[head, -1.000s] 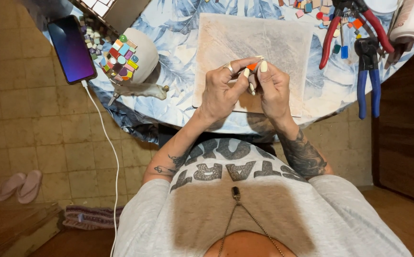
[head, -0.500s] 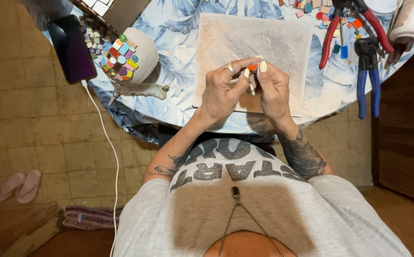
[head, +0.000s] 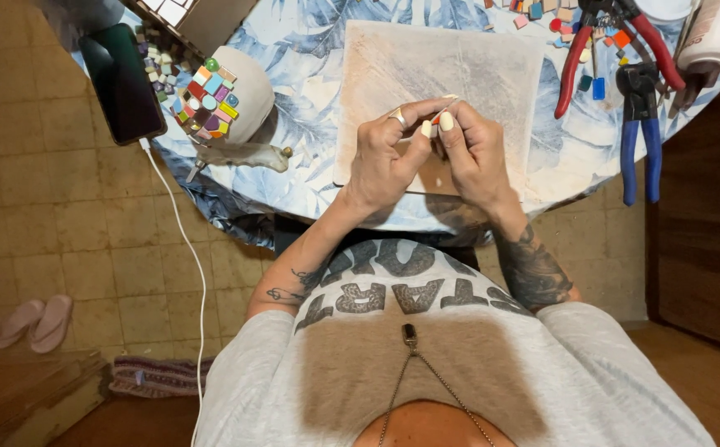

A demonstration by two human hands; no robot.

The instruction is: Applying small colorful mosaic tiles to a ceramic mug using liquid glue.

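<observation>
Since a second ago the little orange tile has slipped mostly out of sight between my fingers, and the phone (head: 121,81) at the counter's edge has gone dark; my hands have hardly shifted; they still meet over the near part of the board (head: 459,74).

My left hand (head: 383,161) is closed narrow, thumb and forefinger pinched around the tile (head: 435,118), which shows only as a small red-orange sliver right at my fingertips; a ring sits on one finger; my right hand (head: 477,153) is curled against it, its pale-nailed fingertips (head: 446,121) pressed to the same piece from the other side; so the tile sits between both hands, touching each, raised above the board rather than lying on it.

The board is a pale square slab on the counter (head: 310,58), which wears a blue leaf-patterned cloth; to my left stands a white rounded pot (head: 240,95) partly covered in coloured tile bits, with loose bits just beside it; a white cable (head: 179,240) hangs from the phone to the floor; to my right lie red-handled pliers (head: 604,45) and blue-handled pliers (head: 640,124), well apart from my hands; pink sandals (head: 30,321) rest on the floor.
</observation>
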